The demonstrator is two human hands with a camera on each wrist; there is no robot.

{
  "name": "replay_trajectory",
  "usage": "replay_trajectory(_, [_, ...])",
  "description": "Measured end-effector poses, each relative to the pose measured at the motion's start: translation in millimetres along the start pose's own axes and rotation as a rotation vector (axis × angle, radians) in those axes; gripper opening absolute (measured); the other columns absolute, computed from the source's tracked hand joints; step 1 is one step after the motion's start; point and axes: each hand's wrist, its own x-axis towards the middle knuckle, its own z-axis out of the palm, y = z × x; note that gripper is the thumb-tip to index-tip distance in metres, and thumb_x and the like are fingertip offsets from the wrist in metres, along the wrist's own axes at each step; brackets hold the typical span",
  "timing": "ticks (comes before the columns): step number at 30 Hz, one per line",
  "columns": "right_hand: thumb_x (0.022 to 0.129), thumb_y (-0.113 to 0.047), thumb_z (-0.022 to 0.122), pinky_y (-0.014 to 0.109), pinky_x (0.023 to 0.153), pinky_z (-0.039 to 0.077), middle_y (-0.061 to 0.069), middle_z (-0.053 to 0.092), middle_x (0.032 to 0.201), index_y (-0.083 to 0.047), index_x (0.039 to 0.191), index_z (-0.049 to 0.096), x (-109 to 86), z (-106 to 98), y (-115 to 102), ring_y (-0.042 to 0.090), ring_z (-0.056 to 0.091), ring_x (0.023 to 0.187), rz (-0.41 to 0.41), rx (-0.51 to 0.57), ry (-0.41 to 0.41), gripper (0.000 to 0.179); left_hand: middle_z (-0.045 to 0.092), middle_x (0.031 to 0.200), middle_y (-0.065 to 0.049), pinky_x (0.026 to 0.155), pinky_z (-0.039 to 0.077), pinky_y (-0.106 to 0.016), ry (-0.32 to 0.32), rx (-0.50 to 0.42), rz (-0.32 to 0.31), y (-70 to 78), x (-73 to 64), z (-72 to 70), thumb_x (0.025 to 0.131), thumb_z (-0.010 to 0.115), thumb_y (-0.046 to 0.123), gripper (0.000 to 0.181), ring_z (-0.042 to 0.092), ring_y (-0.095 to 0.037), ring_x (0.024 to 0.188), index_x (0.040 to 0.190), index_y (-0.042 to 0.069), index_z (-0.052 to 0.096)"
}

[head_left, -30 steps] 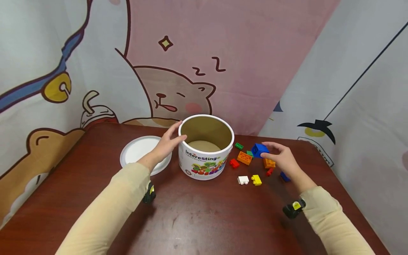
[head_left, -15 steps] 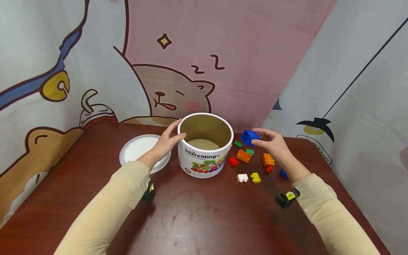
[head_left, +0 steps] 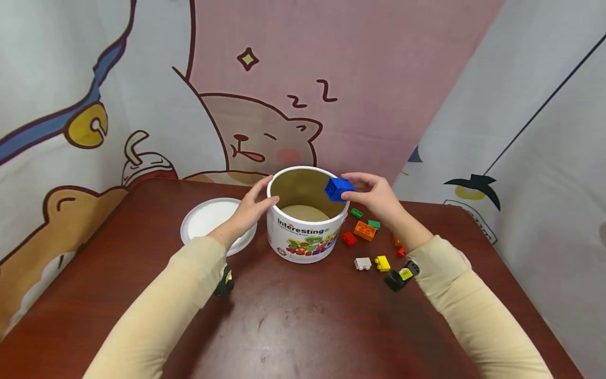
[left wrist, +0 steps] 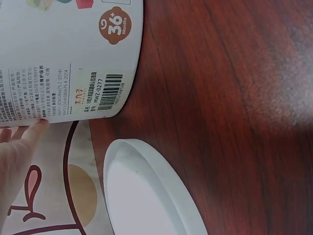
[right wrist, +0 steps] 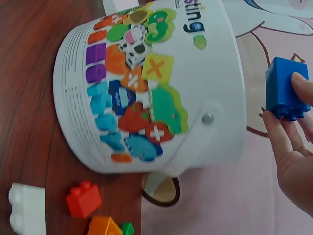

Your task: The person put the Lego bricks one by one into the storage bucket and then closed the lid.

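A white round bucket [head_left: 303, 245] with printed pictures stands upright on the table, its top uncovered. My left hand [head_left: 250, 210] grips the left side of its rim, thumb over the edge and fingers along the outside. Between thumb and fingers my right hand [head_left: 376, 196] pinches a blue toy block [head_left: 339, 189], held over the right part of the bucket's rim. In the right wrist view the blue block [right wrist: 286, 88] is tall, with studs along its lower end. The bucket's visible inner floor [head_left: 303, 212] is bare.
Left of the bucket a white lid [head_left: 206, 218] lies on the table. Loose blocks lie to the right: white [head_left: 362, 263], yellow [head_left: 382, 263], red [head_left: 350, 238], orange [head_left: 365, 230] and green [head_left: 357, 213]. My right forearm covers part of that side. A printed curtain [head_left: 369, 105] hangs behind.
My right hand has carried the blue block leftward and upward from above the loose blocks to the bucket's rim. The left hand stays at the rim.
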Motion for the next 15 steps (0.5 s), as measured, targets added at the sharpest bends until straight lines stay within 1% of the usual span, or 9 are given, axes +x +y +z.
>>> replay_trajectory(3, [0.085, -0.017, 0.068, 0.020, 0.081, 0.053, 0.019, 0.059, 0.123, -0.005, 0.127, 0.057, 6.9, 9.5, -1.8, 0.018, 0.061, 0.101, -0.003, -0.038, -0.014, 0.045, 0.021, 0.155, -0.007, 0.109, 0.034, -0.047, -0.001, 0.001, -0.004, -0.9, -0.5, 0.8, 0.092, 0.054, 0.016, 0.063, 0.035, -0.034, 0.136, 0.149, 0.017, 0.026])
replay_trajectory(7, [0.085, -0.018, 0.068, 0.022, 0.080, 0.051, 0.020, 0.060, 0.120, -0.006, 0.126, 0.057, 12.5, 19.3, -2.8, 0.026, 0.058, 0.104, 0.012, -0.075, -0.016, 0.044, 0.018, 0.156, -0.006, 0.109, 0.034, -0.047, -0.004, 0.003, -0.005, -2.3, -0.3, 1.2, 0.092, 0.054, 0.016, 0.063, 0.034, -0.034, 0.136, 0.148, 0.017, 0.026])
replay_trajectory(11, [0.084, -0.016, 0.069, 0.020, 0.079, 0.049, 0.019, 0.059, 0.121, -0.005, 0.126, 0.058, 16.2, 24.6, -2.4, 0.025, 0.056, 0.105, 0.022, -0.079, -0.012, 0.045, 0.017, 0.157, -0.006, 0.109, 0.034, -0.047, -0.005, 0.010, -0.001, -2.2, -0.1, 0.5, 0.093, 0.053, 0.016, 0.063, 0.033, -0.034, 0.137, 0.149, 0.017, 0.025])
replay_trajectory(15, [0.084, -0.014, 0.069, 0.021, 0.082, 0.048, 0.018, 0.059, 0.123, -0.005, 0.126, 0.058, 18.6, 26.3, -1.5, 0.024, 0.055, 0.106, 0.025, -0.059, -0.014, 0.045, 0.022, 0.155, -0.008, 0.109, 0.034, -0.047, 0.001, 0.027, 0.001, -1.3, 0.5, -0.6, 0.093, 0.053, 0.017, 0.063, 0.034, -0.033, 0.136, 0.149, 0.018, 0.025])
